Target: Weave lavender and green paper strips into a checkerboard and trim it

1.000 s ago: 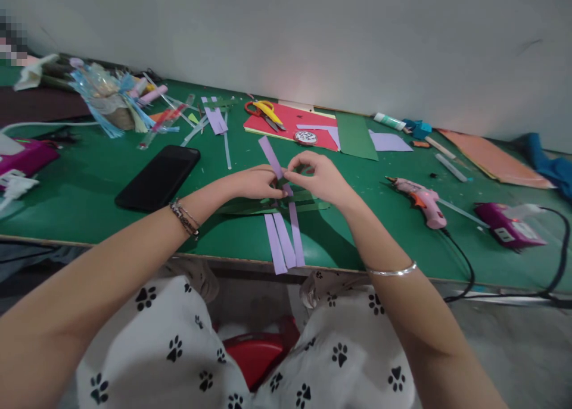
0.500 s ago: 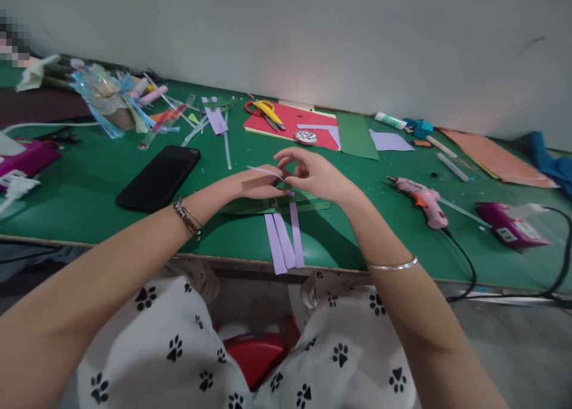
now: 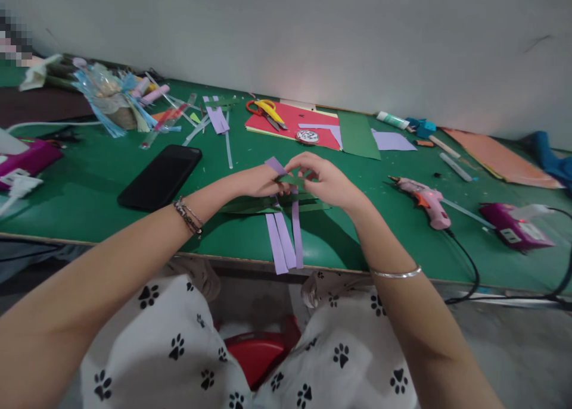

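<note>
My left hand (image 3: 261,181) is closed over the crossing of several purple and green paper strips just above the table. Purple strips (image 3: 280,242) hang toward me past the table's front edge, and green strips (image 3: 245,206) run sideways under my hands. One purple strip end (image 3: 275,165) stands up over the back of my left fingers. Close on the right, my right hand (image 3: 328,183) is curled, its fingers pinching a short green strip (image 3: 292,181) between the two hands. The exact fingertip contact is partly hidden.
A black phone (image 3: 161,177) lies left of my hands. Yellow-and-red scissors (image 3: 270,112) rest on red paper (image 3: 313,118) behind. To the right are a pink glue gun (image 3: 424,202) with its cord and a purple power strip (image 3: 513,225). Loose strips (image 3: 217,120) lie at back left.
The purple strip end over my left hand has turned, now showing its flat face. A green strip shows between my fingers, and my right fingertips have shifted slightly right.
</note>
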Motion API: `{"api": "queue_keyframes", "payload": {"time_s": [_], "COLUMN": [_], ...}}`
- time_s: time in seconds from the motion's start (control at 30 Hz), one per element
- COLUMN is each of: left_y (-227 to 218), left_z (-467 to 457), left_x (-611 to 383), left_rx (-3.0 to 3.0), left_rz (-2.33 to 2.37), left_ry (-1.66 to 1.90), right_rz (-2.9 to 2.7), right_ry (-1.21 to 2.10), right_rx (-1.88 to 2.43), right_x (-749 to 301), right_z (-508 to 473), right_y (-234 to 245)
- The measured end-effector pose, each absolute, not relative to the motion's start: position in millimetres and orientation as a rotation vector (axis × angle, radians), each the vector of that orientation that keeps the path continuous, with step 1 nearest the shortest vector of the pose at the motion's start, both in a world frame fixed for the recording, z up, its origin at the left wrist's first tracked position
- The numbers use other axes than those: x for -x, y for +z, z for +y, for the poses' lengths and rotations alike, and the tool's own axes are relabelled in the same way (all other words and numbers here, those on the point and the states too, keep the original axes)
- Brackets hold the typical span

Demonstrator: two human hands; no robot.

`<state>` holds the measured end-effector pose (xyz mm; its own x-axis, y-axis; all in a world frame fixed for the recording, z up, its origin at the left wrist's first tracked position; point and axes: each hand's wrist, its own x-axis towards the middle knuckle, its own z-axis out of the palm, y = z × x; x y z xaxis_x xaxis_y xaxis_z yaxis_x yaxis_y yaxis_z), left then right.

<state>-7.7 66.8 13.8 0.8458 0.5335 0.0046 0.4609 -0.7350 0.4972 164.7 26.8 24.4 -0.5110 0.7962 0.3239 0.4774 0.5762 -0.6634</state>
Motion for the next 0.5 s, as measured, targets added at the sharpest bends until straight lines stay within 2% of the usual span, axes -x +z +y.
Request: {"api": "queue_keyframes", "payload": {"time_s": [0.33, 0.5], "left_y": [21.4, 24.6], "left_z": [61.7, 59.8], "left_x": [4.9, 13.6], "left_rx": [-2.488, -2.527], "left_rz": [0.890, 0.983], "left_ry": [0.206, 0.373], "right_rz": [-2.060, -1.898], "right_ry": [0.529, 0.558], "right_rx": [1.064, 1.150], "right_x": [-158.5, -164.0], "right_z": [28.8, 22.2], "right_y": [12.6, 11.9]}}
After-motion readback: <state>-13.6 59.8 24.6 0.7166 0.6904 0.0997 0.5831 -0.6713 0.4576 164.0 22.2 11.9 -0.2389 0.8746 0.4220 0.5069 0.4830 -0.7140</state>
